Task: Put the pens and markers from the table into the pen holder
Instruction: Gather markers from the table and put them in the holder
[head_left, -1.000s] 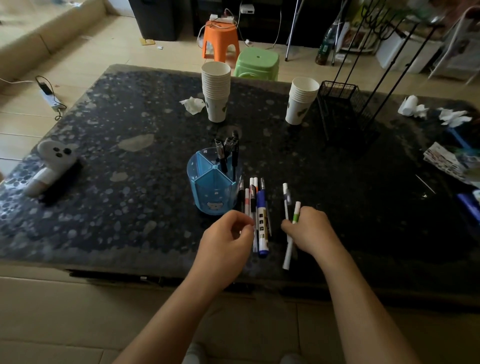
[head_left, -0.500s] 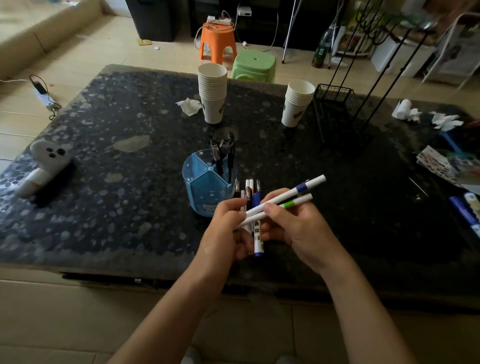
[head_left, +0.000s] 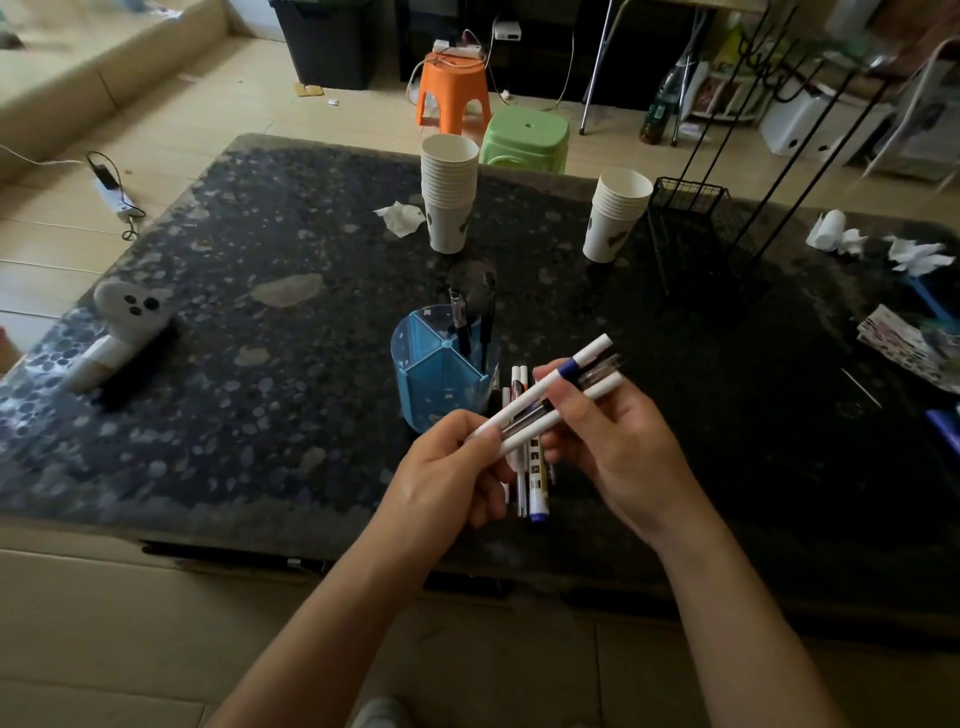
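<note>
Holding a bundle of markers (head_left: 545, 402) above the table (head_left: 260, 364), beside the blue pen holder (head_left: 441, 379).
Left hand (head_left: 447, 478) and right hand (head_left: 613, 447) pinch the light, stiff, smooth barrels; gripping mid-barrel seems steadiest.

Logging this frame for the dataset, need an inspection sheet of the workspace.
Surface: dark speckled table.
Job's things: blue holder with dark pens; bundle held in the air; more pens on the table beside the holder.
Clutter: two cup stacks, tissues, wire basket, white toy.
Grips: left hand and right hand both on the bundle.
Cables: power strip on the floor.
Surroundings: orange stool, green stool.
</note>
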